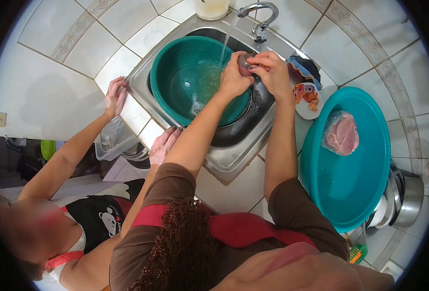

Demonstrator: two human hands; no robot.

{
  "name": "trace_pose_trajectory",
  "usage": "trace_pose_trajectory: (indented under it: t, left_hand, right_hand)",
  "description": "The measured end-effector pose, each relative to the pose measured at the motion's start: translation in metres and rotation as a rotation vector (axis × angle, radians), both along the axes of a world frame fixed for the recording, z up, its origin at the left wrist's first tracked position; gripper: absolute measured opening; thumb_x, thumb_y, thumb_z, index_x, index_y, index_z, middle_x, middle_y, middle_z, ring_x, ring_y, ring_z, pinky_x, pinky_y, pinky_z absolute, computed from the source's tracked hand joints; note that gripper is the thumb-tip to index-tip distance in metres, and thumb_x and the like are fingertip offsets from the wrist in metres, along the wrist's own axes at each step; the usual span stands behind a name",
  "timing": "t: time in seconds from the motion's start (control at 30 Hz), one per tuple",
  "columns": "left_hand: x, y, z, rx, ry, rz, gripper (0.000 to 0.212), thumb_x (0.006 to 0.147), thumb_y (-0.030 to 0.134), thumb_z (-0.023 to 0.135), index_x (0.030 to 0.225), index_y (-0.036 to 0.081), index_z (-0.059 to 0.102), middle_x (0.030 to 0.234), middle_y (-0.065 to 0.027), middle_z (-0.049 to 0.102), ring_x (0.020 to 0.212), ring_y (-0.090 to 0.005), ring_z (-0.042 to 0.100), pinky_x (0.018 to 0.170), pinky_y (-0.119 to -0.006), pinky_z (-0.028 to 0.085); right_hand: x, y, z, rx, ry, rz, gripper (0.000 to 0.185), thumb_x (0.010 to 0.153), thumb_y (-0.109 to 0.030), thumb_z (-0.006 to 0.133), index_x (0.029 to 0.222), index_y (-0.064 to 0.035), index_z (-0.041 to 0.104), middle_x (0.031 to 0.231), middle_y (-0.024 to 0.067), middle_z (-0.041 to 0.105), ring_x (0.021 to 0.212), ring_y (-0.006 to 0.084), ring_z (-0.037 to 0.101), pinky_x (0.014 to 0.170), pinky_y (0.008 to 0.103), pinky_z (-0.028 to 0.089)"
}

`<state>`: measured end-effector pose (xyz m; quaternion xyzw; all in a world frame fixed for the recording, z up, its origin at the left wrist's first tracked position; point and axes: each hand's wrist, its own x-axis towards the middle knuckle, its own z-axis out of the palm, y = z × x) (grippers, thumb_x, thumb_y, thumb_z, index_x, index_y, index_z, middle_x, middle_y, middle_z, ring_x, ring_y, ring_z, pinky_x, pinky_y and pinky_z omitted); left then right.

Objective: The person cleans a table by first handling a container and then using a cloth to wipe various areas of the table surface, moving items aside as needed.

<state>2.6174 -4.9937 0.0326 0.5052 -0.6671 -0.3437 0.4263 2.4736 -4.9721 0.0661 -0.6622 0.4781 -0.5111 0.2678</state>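
Above the right rim of a green plastic basin (178, 87), my left hand (234, 78) grips a small rounded, brownish-pink item (244, 64); its exact kind cannot be told. The fingers of my right hand (271, 72) pinch at the item's right side, and whether they grip a part of it is unclear. Water runs from the chrome faucet (267, 18) into the basin, just left of my hands. The basin holds water with some foam and sits in the stainless steel sink (223, 163).
Another person's hands (116, 96) rest at the counter's left edge. To the right, a large teal basin (345, 196) holds raw meat in clear plastic (341, 134). Orange scraps lie on a small plate (307, 111) beside cloths (305, 71). Metal pots (411, 200) stand at far right.
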Motion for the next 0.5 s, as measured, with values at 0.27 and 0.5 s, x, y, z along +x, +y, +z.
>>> trace_pose_trajectory:
  t: [0.27,0.5]
  left_hand:
    - [0.014,-0.003,0.008,-0.014,0.027,-0.026,0.074,0.062,0.0,0.074,0.128,0.015,0.046,0.109,-0.0131,0.062,0.1,-0.0263,0.062,0.086,-0.035,0.05]
    - [0.022,-0.006,0.01,0.014,0.106,-0.024,0.074,0.058,-0.001,0.075,0.124,0.015,0.047,0.115,-0.0134,0.061,0.108,-0.0328,0.059,0.09,-0.039,0.048]
  right_hand:
    - [0.005,-0.007,0.01,-0.095,-0.258,0.037,0.015,0.079,0.001,0.064,0.092,-0.0008,0.072,0.102,0.0086,0.066,0.075,0.0134,0.066,0.068,0.0236,0.052]
    - [0.018,-0.03,0.013,0.047,-0.394,-0.112,0.015,0.082,-0.003,0.064,0.094,0.0004,0.072,0.081,0.0073,0.072,0.063,0.0096,0.062,0.057,0.0224,0.05]
